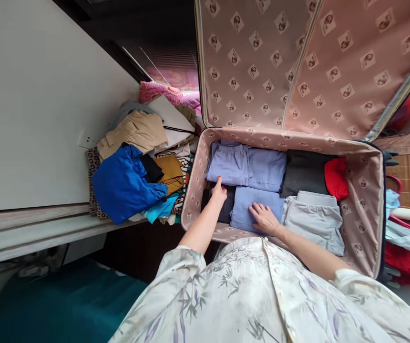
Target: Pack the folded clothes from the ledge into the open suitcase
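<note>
"Pink-lined, rectangular suitcase (364, 207), open right in front of you, its patterned lid (255, 59) raised at the far side. What stands beside it?"

"To your left, a loose heap of clothes, with a bright blue fabric garment (126, 186) and a crumpled tan one (137, 128) on top."

"And inside your suitcase?"

"Nearest your right side, a light grey folded garment with a wide waistband (314, 219); left of it, a periwinkle-blue folded cloth garment (241, 205). Behind these you have a charcoal folded garment (303, 171) and a lavender one with a gathered waistband (230, 162). A dark folded garment (228, 205) fills the near left corner, and a small red cloth piece (335, 178) lies beside the charcoal one."

"Your hands?"

"Your right hand (265, 218) rests on the periwinkle-blue garment, fingers spread. Your left hand (219, 191) is over the dark garment, by the lavender one's near edge; I can't tell whether its fingers pinch anything."
</note>
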Demonstrator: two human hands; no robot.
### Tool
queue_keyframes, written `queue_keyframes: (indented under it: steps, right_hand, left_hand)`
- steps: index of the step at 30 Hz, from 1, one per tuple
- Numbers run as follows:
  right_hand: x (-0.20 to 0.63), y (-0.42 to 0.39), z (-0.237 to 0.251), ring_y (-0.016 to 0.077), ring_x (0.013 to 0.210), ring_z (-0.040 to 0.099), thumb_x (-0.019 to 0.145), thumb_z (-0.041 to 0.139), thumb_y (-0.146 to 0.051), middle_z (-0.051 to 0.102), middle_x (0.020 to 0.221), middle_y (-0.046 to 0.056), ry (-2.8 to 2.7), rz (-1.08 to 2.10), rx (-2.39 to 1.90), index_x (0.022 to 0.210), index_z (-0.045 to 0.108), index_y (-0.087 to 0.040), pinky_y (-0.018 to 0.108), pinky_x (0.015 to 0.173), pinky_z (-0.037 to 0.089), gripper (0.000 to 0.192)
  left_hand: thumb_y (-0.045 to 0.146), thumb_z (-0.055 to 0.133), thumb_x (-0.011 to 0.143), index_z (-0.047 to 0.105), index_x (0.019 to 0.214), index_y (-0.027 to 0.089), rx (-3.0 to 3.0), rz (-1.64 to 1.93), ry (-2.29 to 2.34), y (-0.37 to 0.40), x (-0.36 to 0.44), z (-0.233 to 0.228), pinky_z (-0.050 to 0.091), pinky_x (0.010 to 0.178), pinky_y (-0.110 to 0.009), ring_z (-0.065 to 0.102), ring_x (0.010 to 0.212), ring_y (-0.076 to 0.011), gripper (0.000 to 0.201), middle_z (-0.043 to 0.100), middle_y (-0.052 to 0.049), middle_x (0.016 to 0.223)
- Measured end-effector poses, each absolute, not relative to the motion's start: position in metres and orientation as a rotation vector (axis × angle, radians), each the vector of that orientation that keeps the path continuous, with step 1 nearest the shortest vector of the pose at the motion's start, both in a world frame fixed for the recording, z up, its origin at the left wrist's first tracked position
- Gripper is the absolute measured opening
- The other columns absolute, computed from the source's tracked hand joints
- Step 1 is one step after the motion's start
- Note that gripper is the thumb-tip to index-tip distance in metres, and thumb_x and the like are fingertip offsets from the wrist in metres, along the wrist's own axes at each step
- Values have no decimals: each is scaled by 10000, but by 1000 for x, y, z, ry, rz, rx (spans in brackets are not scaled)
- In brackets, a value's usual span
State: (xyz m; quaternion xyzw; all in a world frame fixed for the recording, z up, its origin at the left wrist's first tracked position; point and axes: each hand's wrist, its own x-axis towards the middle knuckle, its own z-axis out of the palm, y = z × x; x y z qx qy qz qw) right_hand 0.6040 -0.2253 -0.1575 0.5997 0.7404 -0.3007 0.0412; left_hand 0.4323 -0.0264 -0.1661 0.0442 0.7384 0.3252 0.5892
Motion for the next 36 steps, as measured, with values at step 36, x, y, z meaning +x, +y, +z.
queue_keyframes:
  steps: [36]
  right_hand:
    - [736, 27, -128, 300, 1279, 542, 884, 641, -140, 614, 1371, 224, 1915, -798, 1927, 1498, 414, -59, 425, 1056, 392, 659]
  left_hand:
    - [227, 744, 712, 748, 1145, 353, 361, 1269, 1522, -65, 309, 96, 590, 1077, -508, 526, 1424, -341, 451, 763, 31, 1229]
